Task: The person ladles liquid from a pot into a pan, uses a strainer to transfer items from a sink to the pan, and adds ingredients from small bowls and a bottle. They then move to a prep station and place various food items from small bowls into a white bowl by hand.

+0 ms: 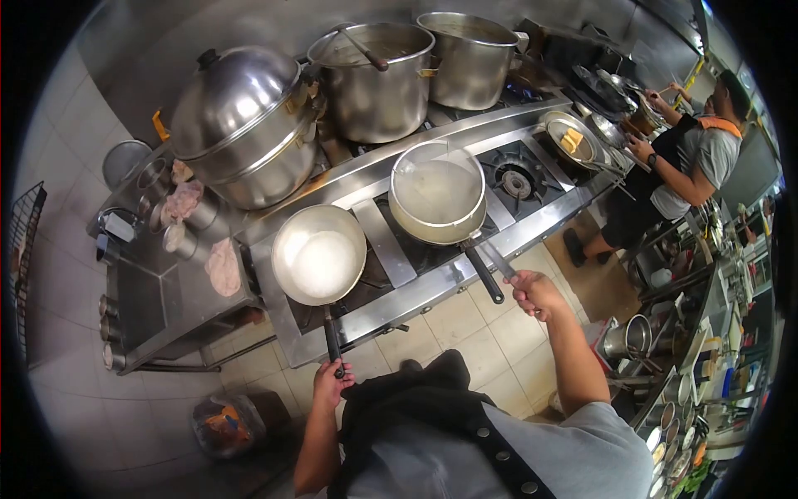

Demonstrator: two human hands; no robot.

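Observation:
My left hand is closed round the black handle of a deep light-coloured pan, which sits on the left burner with a pale, bright bottom. A large round strainer rests over a second pan on the middle burner. Its flat metal handle runs to my right hand, whose fingers are wrapped round the end. The second pan's own black handle points toward me, free of my hand. Inside the strainer it looks cloudy and pale; most of the pan beneath is hidden.
Two tall stockpots and a domed steamer stand behind the stove. A bare burner lies right of the strainer. Another person works at the far right. A steel side table holds a cloth.

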